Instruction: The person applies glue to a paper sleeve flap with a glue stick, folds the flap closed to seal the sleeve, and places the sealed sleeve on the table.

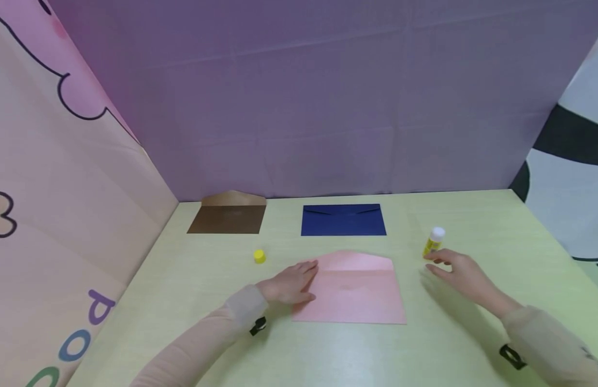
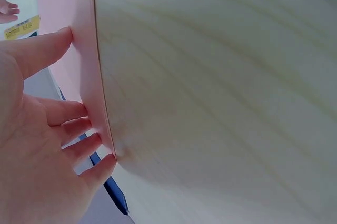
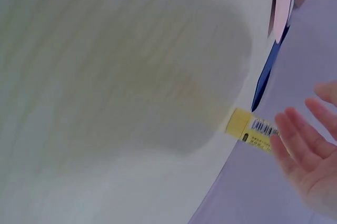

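A pink envelope (image 1: 352,295) lies flat at the lower centre of the head view, its flap opened toward the top of the frame, as your left hand (image 1: 290,283) rests on its left edge, fingers slightly spread and pinching nothing. Right of centre, your right hand (image 1: 459,274) hovers by a glue stick (image 1: 432,245) upright on the counter (image 1: 149,312); your fingers curve loosely, thumb apart, and whether a fingertip touches the barrel cannot be told. For a clean step, press the envelope evenly so it does not slide, and close on or leave the stick squarely, since a sideways nudge would likely tip it. A yellow cap (image 1: 259,256) sits just beyond your left hand; a brown envelope (image 1: 226,219) lies at upper left and a navy envelope (image 1: 344,220) at upper centre. The stick's yellow label (image 3: 258,142) carries a barcode (image 3: 265,127) and print too small to read; no brand can be made out. At lower left, the wall cloth (image 1: 62,188) bears a purple letter (image 1: 101,299), perhaps d or p, a blue o (image 1: 63,352) and a cut-off green curve (image 1: 44,370).
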Motion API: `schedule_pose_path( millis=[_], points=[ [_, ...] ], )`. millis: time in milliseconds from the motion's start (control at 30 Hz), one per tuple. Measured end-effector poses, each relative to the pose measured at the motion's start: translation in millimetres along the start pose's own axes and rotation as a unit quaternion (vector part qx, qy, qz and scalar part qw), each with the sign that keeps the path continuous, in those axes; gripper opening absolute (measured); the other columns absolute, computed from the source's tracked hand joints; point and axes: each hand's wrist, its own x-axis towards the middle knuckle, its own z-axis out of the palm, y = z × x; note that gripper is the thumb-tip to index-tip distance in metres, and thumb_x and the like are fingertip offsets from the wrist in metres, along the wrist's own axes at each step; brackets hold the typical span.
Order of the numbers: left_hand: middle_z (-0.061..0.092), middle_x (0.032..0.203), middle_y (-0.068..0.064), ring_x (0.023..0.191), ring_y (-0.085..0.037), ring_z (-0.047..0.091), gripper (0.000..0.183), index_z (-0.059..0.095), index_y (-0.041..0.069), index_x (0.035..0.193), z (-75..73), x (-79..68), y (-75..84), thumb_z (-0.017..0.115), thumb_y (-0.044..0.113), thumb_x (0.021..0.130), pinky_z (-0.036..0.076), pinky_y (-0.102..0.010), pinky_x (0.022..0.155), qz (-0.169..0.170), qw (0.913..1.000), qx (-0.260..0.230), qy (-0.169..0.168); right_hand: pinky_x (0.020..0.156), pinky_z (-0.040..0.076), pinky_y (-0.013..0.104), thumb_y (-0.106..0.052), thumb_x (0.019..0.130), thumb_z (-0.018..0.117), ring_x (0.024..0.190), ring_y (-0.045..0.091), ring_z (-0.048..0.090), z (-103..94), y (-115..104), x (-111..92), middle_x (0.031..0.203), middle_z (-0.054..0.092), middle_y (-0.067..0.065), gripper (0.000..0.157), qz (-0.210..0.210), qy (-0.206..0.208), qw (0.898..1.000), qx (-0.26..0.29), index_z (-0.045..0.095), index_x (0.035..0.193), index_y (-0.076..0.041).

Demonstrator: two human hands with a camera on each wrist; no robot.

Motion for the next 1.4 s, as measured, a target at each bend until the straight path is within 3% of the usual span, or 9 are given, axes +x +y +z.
schedule_pose_path(
  millis=[100,267,367,600,800,1067,1400],
  points=[
    [0.010,0.148,-0.003,0.134,-0.019,0.010,0.067,0.019,0.008,0.141,0.7,0.8,-0.4,0.047,0.041,0.089,0.015,-0.032,0.108,-0.001,1.0000,-0.001,0.000,0.061,0.050,0.040,0.000,0.075,0.065,0.073,0.031,0.059,-2.7,3.5,-1.7,0.085,0.064,0.018,0.015,0.010,0.013,1.000,-0.003,0.063,0.089,0.005],
    [0.010,0.148,-0.003,0.134,-0.019,0.010,0.068,0.019,0.009,0.141,0.9,1.2,0.2,0.047,0.041,0.089,0.015,-0.032,0.108,-0.005,0.9999,-0.010,-0.004,0.063,0.048,0.045,-0.005,0.078,0.063,0.074,0.034,0.058,-6.0,10.4,-1.2,0.084,0.063,0.021,0.017,0.065,0.010,0.998,-0.012,0.062,0.089,0.008],
    [0.010,0.148,-0.003,0.134,-0.019,0.009,0.068,0.018,0.009,0.141,0.9,1.4,0.5,0.047,0.041,0.089,0.015,-0.033,0.108,-0.006,0.9999,-0.011,-0.005,0.065,0.046,0.048,-0.010,0.081,0.061,0.077,0.038,0.057,-7.5,14.5,0.0,0.087,0.062,0.025,0.024,0.106,-0.008,0.994,-0.007,0.059,0.092,0.011],
    [0.010,0.148,-0.002,0.134,-0.019,0.010,0.068,0.019,0.009,0.141,1.3,2.8,0.7,0.047,0.041,0.089,0.015,-0.033,0.108,-0.005,0.9999,-0.011,-0.002,0.068,0.046,0.051,-0.015,0.083,0.060,0.083,0.045,0.056,-5.4,20.7,5.3,0.093,0.056,0.033,0.042,0.146,-0.029,0.989,-0.002,0.048,0.108,0.017],
    [0.010,0.148,-0.003,0.134,-0.019,0.010,0.068,0.018,0.009,0.141,1.7,3.5,0.8,0.047,0.041,0.089,0.015,-0.032,0.108,-0.005,0.9999,-0.008,-0.006,0.077,0.044,0.054,-0.020,0.086,0.057,0.097,0.051,0.048,-1.8,21.1,12.7,0.108,0.047,0.040,0.056,0.178,-0.062,0.981,0.053,0.035,0.119,0.020],
    [0.011,0.148,-0.003,0.134,-0.019,0.010,0.067,0.019,0.008,0.141,0.6,3.3,1.7,0.046,0.041,0.089,0.015,-0.032,0.108,-0.002,1.0000,0.002,-0.005,0.085,0.040,0.054,-0.014,0.086,0.057,0.106,0.052,0.042,4.7,19.7,19.2,0.117,0.040,0.040,0.052,0.202,-0.064,0.968,0.134,0.035,0.118,0.020],
    [0.010,0.148,-0.003,0.134,-0.018,0.010,0.067,0.019,0.008,0.141,-0.3,3.7,2.5,0.046,0.041,0.089,0.015,-0.031,0.108,-0.005,0.9999,0.005,-0.009,0.085,0.042,0.050,-0.005,0.087,0.050,0.103,0.051,0.045,9.0,18.4,19.9,0.113,0.042,0.042,0.039,0.207,-0.032,0.964,0.167,0.038,0.113,0.023]
  ],
)
